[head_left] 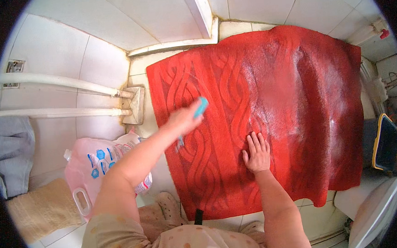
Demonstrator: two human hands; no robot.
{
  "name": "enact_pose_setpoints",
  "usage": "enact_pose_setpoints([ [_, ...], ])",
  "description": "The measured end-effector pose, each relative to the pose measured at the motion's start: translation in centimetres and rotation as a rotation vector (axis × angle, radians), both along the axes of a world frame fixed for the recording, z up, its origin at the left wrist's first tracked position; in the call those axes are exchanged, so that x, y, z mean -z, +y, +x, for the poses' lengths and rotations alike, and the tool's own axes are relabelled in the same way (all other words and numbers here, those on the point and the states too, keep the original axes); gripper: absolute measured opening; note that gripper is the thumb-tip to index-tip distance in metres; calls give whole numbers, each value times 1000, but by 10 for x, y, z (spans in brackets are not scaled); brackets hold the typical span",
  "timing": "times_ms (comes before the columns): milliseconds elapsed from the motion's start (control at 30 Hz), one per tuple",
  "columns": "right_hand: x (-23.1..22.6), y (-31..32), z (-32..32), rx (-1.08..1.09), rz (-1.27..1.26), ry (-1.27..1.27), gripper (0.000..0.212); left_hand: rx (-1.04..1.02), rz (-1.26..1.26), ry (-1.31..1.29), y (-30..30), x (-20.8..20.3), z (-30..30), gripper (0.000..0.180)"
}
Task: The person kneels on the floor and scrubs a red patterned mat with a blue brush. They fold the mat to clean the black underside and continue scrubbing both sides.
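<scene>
A large red rug point(222, 136) with a darker twisted pattern is spread over the floor, its right part wet-looking, rumpled and streaked with whitish foam. Over the rug's left half, my left hand point(183, 120) is closed around a teal brush-like tool point(201, 107). Motion smears both the hand and the tool, so its exact kind and whether it touches the pile cannot be made out. My right hand point(257, 153) lies flat on the middle of the rug, fingers stretched out, just beside the foamy part.
At my left stands a pink liquid refill pouch point(85, 165) with a handle. Beside it are a tan cloth point(42, 211) and a grey towel point(13, 149). White pipes point(64, 81) run along the left wall. A dark yellow-rimmed container point(386, 142) stands right of the rug.
</scene>
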State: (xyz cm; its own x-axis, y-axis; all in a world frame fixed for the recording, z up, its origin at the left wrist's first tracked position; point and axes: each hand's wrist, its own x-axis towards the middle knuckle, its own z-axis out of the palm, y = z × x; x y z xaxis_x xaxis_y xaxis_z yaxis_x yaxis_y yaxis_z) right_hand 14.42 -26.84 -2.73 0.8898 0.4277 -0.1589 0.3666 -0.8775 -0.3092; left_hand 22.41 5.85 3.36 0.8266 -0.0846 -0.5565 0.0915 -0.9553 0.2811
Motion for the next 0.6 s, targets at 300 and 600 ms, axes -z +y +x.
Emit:
enact_pose_setpoints([
  [300,5,6,0,-28,26,-21,62,-225,20,-233,5,45,14,65],
  [600,2,4,2,1,59,-24,62,159,-322,-339,-49,18,-60,28],
])
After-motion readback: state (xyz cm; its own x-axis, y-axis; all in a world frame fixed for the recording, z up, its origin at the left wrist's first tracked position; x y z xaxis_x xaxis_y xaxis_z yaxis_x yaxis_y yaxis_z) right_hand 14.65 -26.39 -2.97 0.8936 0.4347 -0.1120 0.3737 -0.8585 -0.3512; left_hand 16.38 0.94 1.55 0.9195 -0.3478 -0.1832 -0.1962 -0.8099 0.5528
